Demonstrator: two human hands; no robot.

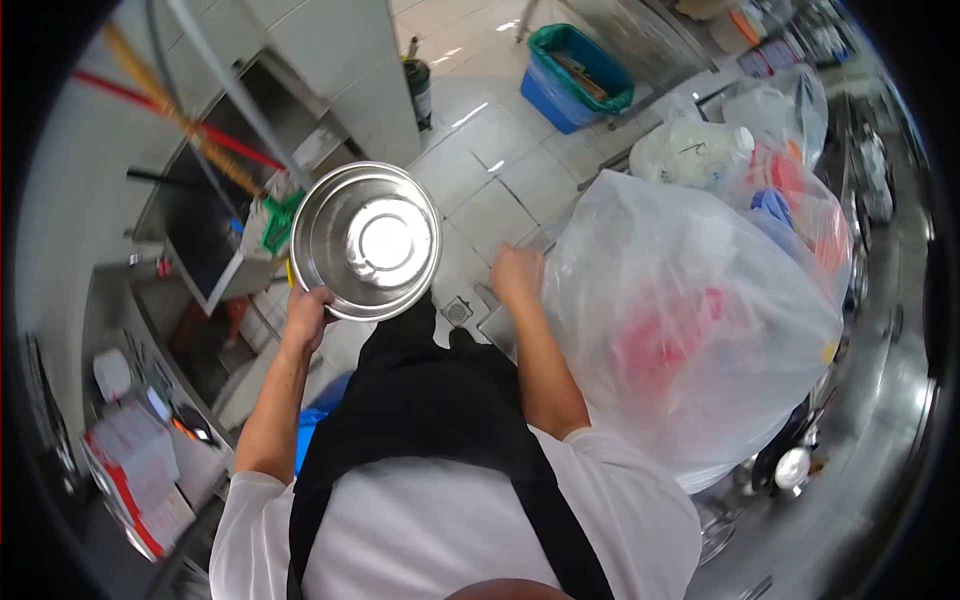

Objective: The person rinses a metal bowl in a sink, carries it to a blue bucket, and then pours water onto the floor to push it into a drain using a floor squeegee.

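Note:
A round stainless steel bowl [330,240], its shiny inside facing up, is held out over the floor. My left hand [306,318] grips its near-left rim, thumb lying over the edge. To the right, my right hand [517,275] is closed, with its fingers curled out of sight; I cannot tell whether anything is in them. It is right at the left edge of a large clear plastic bag [620,260], which bulges with red and pale contents. A metal table corner [497,325] shows just below that hand.
A blue bin [552,102] with a green liner stands on the tiled floor [490,215] ahead. Long mop or broom handles [165,105] lean at the upper left near a metal sink [205,220]. A steel counter [870,430] with utensils runs along the right.

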